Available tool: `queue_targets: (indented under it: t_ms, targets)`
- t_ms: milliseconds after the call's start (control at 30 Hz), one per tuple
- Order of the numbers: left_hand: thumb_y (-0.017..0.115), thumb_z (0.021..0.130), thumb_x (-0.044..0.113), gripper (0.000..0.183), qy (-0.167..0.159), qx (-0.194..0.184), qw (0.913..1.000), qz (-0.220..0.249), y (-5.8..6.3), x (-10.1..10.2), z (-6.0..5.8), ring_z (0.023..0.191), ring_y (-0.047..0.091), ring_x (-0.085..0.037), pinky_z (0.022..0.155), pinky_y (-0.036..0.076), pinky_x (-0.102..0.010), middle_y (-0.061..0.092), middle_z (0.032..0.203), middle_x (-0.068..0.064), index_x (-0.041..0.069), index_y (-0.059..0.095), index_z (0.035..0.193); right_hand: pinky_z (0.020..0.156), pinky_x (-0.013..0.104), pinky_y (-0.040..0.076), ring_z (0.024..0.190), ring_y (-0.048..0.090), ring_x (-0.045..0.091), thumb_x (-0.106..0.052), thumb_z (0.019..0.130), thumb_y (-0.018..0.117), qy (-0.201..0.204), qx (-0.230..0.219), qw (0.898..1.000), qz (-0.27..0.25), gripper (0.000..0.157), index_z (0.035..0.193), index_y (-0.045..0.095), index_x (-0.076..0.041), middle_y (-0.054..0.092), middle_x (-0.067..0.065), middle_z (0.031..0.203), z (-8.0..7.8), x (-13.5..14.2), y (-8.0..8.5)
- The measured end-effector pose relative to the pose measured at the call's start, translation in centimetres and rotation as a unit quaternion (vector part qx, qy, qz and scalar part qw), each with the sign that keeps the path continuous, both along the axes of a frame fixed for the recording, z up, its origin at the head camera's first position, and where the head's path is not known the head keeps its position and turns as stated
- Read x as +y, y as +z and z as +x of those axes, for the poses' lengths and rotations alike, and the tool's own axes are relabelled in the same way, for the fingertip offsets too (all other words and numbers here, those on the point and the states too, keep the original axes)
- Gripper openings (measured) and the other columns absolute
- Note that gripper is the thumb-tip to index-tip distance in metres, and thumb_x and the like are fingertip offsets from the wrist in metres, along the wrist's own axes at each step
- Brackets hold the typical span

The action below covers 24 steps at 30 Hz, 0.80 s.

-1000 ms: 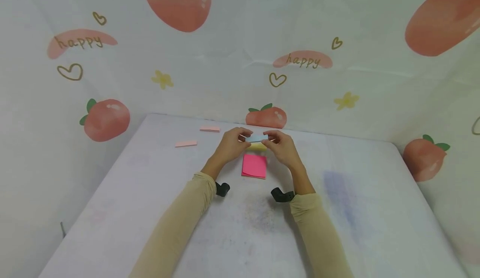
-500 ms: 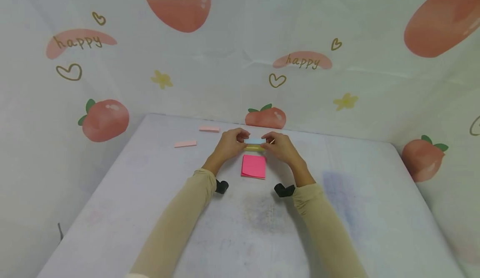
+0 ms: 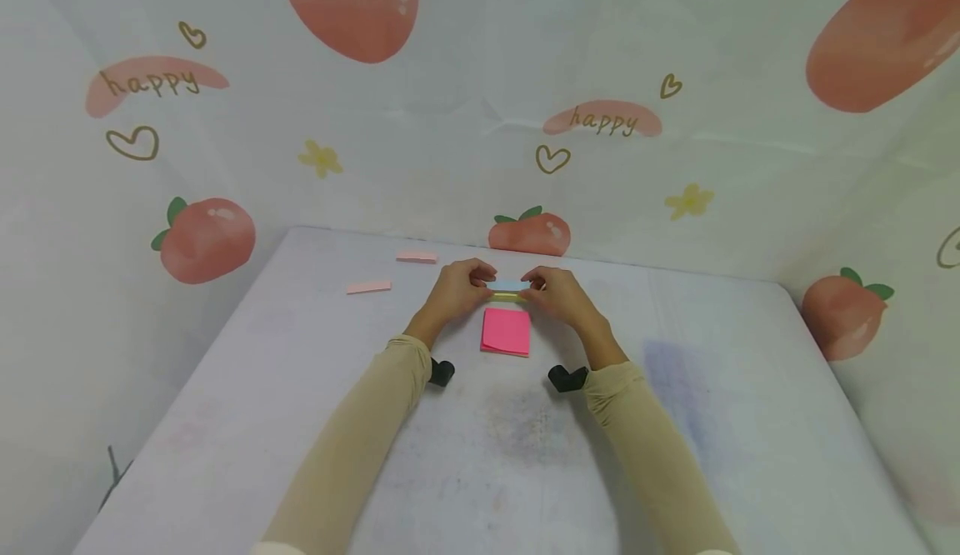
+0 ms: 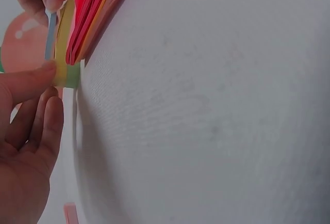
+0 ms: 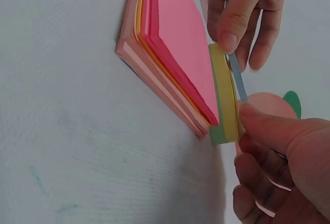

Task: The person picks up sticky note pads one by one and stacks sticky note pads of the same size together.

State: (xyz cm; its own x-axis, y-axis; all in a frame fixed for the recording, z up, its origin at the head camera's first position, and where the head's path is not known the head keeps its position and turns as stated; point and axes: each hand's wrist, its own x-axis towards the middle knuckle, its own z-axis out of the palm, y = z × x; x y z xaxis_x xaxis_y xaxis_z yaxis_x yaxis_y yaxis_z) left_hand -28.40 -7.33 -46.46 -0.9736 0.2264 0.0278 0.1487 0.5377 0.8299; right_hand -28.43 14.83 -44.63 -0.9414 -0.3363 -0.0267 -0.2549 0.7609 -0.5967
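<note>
My left hand and right hand pinch the two ends of a narrow light-blue sticky note pad, thumbs on the near side. Close against it, in the right wrist view, stand a yellow sticky note pad and a green one, the green lowest. In front of these lies a thick square stack of sticky notes, bright pink on top. Orange and pale pink layers show along its side in the wrist views. The fingertips of both hands sit right beside the yellow pad.
Two narrow pale pink pads lie to the left, one farther back and one nearer. The white table meets a fruit-printed backdrop close behind the hands. A black wrist mount juts inward below the right wrist.
Both hands have come slightly down and toward me with the light-blue pad, which went from tilted to level close above the yellow pad. The pink stack stays put.
</note>
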Motion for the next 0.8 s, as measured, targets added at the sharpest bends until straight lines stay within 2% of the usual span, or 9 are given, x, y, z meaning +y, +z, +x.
queue_targets:
  t_ms: [233,533,800]
  targets:
    - [0.073,0.087,0.003,0.033,-0.007,-0.01,0.9999,-0.005,-0.09,-0.04,-0.07,0.103,0.071,-0.024,0.096,0.057,-0.036,0.075,0.118,-0.008,0.008,0.07,0.119,0.076,0.03,0.049,0.087,0.061,0.022,-0.022,0.095,0.072,0.001,-0.005,1.0,0.009,0.032,0.122,0.07,-0.005,0.072,0.013,0.101,-0.03,0.01,-0.11]
    - [0.074,0.088,0.004,0.032,-0.005,-0.021,0.9996,-0.018,-0.58,0.1,0.02,0.104,0.07,-0.023,0.095,0.057,-0.036,0.074,0.118,-0.009,0.007,0.07,0.12,0.082,0.034,0.051,0.089,0.061,0.022,-0.019,0.095,0.071,0.017,-0.027,0.999,0.029,0.033,0.123,0.069,-0.002,0.072,0.014,0.103,-0.01,0.08,-0.34]
    - [0.075,0.09,0.006,0.032,0.002,-0.028,0.9995,-0.016,-0.62,0.1,0.11,0.109,0.07,-0.023,0.097,0.056,-0.036,0.074,0.12,-0.009,0.008,0.07,0.121,0.084,0.036,0.052,0.09,0.061,0.021,-0.02,0.095,0.072,0.038,-0.015,0.998,0.04,0.032,0.121,0.07,-0.001,0.072,0.012,0.102,-0.25,0.12,-0.57]
